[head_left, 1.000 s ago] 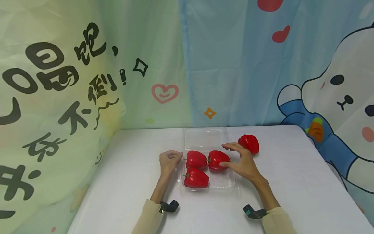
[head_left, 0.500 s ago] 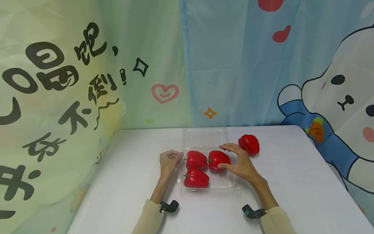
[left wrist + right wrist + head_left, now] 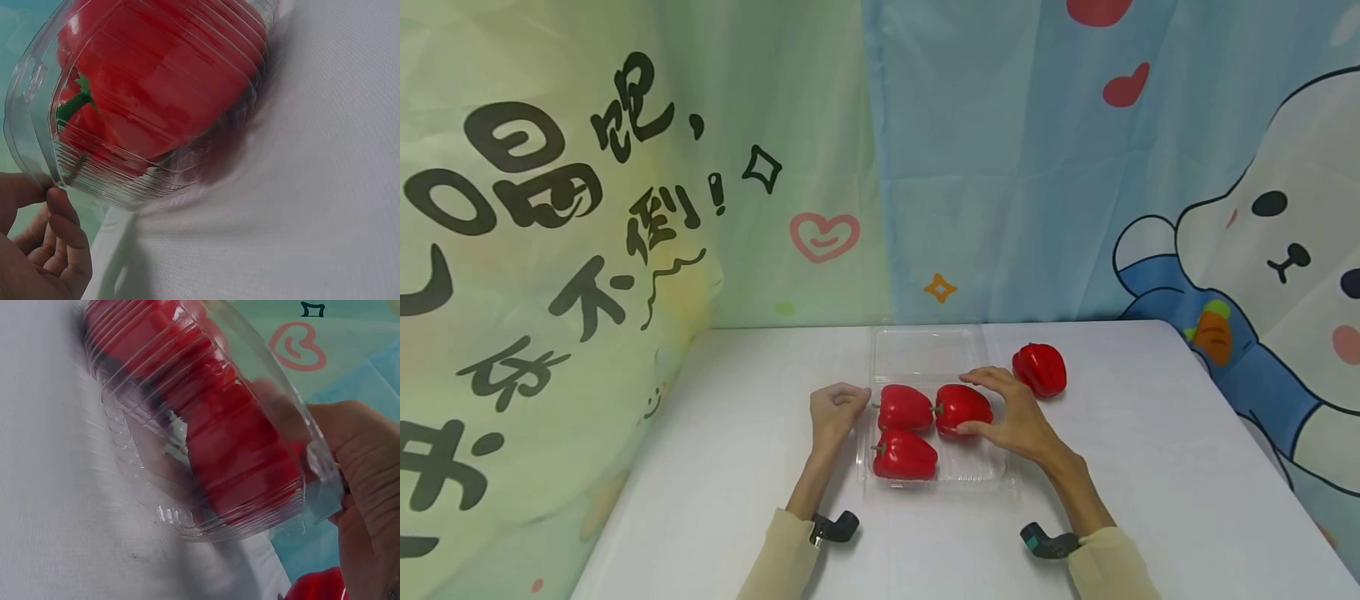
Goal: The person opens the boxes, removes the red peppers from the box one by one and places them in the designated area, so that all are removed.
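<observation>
A clear plastic clamshell box [image 3: 966, 472] stands on the table with its lid [image 3: 925, 354] folded back. Inside lie three red bell peppers: a back left one [image 3: 906, 408], a front left one [image 3: 904, 455] and a right one [image 3: 962, 409]. My left hand [image 3: 837, 414] pinches the box's left rim between thumb and forefinger, plain in the left wrist view [image 3: 44, 250]. My right hand [image 3: 1018, 417] curves round the right bell pepper, thumb over its front, fingertips at its back edge. In the right wrist view the thumb [image 3: 284, 412] reaches inside the rim.
Another red bell pepper [image 3: 1039, 370] lies on the white tablecloth [image 3: 1150, 467], behind and right of the box. A printed curtain [image 3: 955, 167] hangs along the table's back edge. Dark wrist cameras [image 3: 835, 527] sit on both wrists.
My right hand has shifted slightly left, farther over the right bell pepper. The left hand keeps its pinch on the rim, and the peppers stay in their places.
</observation>
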Available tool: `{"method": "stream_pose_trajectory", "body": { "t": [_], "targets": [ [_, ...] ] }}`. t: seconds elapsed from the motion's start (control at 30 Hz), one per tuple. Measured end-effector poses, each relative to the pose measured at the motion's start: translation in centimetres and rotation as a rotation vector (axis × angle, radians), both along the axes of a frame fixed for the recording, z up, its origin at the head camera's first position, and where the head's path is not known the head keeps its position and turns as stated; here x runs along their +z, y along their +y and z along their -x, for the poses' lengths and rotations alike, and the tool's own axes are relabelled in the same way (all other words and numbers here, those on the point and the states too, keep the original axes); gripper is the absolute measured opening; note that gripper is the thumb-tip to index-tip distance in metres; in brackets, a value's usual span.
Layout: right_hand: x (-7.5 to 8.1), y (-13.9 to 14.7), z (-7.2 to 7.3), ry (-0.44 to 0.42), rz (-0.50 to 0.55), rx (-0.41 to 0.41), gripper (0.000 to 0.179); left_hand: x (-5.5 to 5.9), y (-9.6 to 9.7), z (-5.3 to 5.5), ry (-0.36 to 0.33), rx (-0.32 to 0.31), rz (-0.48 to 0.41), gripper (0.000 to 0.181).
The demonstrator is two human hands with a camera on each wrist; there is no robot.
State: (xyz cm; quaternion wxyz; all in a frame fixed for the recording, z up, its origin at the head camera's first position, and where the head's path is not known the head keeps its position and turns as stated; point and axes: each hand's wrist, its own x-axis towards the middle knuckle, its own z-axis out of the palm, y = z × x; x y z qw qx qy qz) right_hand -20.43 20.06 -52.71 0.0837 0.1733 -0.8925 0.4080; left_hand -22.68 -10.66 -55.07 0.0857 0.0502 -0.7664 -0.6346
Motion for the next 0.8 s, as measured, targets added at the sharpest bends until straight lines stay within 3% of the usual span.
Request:
{"method": "stream_pose_trajectory", "body": {
  "t": [0.3,0.8],
  "targets": [
    [0.31,-0.26,-0.12,-0.043,-0.05,0.019,0.091,-0.07,0.06,-0.09,-0.004,0.004,0.019,0.019],
    [0.0,-0.34,-0.08,-0.02,-0.101,0.045,0.093,0.04,0.1,-0.09,-0.006,0.004,0.022,0.02]
  ]
}}
